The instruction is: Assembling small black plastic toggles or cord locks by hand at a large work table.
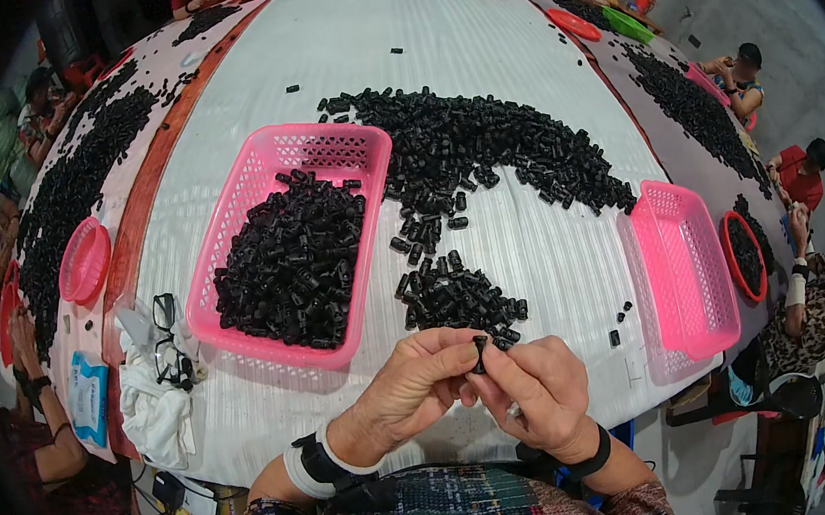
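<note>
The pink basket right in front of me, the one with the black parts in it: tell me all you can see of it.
The pink basket is a rectangular plastic tray with lattice walls and a flared rim. It sits flat on the white ribbed tabletop, ahead and left of both hands. Small black cylindrical parts fill its near two-thirds; the far end is bare. Neither hand touches it.

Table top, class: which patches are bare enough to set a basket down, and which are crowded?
Bare cloth lies beyond the full pink basket toward the far edge, and between the small pile and the empty pink basket. Crowded: the long black heap, and the near edge by both hands, left and right.
</note>
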Tool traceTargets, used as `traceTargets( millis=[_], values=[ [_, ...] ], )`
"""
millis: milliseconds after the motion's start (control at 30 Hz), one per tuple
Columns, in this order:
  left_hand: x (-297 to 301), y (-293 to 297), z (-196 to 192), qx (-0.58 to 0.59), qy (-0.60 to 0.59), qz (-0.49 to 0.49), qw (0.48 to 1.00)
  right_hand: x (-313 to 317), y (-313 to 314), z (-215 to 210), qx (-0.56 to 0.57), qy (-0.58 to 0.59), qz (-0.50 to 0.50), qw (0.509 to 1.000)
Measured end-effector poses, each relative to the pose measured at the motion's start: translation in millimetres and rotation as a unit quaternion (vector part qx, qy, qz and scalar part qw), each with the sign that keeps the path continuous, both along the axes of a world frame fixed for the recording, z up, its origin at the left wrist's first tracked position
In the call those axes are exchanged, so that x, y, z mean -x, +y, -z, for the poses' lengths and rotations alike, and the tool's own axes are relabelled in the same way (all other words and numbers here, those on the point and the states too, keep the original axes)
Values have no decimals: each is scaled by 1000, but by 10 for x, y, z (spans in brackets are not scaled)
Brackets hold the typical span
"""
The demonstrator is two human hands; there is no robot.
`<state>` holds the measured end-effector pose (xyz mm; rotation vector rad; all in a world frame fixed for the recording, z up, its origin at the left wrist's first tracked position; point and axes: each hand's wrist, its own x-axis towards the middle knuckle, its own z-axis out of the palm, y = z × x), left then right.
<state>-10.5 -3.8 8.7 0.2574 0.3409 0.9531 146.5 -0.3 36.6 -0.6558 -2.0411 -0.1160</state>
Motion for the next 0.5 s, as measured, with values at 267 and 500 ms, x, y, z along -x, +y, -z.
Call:
traceTargets(
  millis=[267, 500],
  values=[
    [1, -15, -10, -6, 1, 10, 1000, -12, -10, 8, 5, 9, -6, 1000],
    [-7, -45, -26, -11, 31, -15, 999, -18, -11, 19, 10, 29, -17, 999]
  ],
)
